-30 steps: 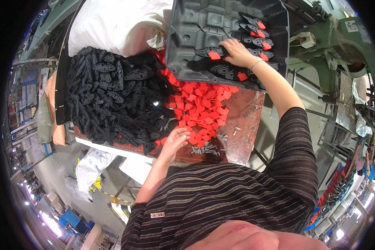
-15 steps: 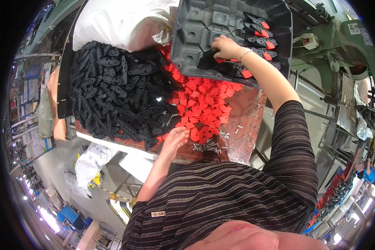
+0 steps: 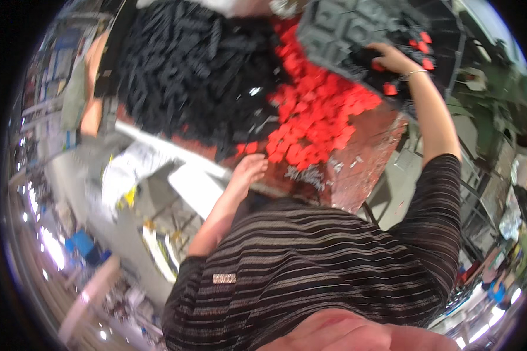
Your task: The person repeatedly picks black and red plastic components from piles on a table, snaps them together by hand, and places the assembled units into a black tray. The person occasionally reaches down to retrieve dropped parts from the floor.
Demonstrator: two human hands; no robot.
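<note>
My right hand (image 3: 390, 59) reaches over the grey-black moulded tray (image 3: 328, 44) at the upper right. Its fingers are closed on a dark plastic part with a red piece; blur and the hand hide much of this part. Similar black parts with red pieces (image 3: 423, 47) lie in the tray to its right. My left hand (image 3: 250, 168) is at the table's near edge, fingers loosely bent and apart, with nothing visible in them. It is nearest to the heap of small red plastic pieces (image 3: 310, 111). A large heap of black elongated plastic parts (image 3: 193, 76) lies left of the red ones.
Small metal screw-like pieces (image 3: 310, 175) are scattered on the reddish-brown tabletop (image 3: 366, 158). A white bag (image 3: 228, 6) shows at the far edge. Left of the table stand a white panel (image 3: 199, 187) and a white sack (image 3: 134, 169). Green machinery (image 3: 509, 111) is at the right.
The whole view has shifted and blurred, with the table now higher and farther right in the picture. My right hand is still at the tray, my left still by the table's near edge.
</note>
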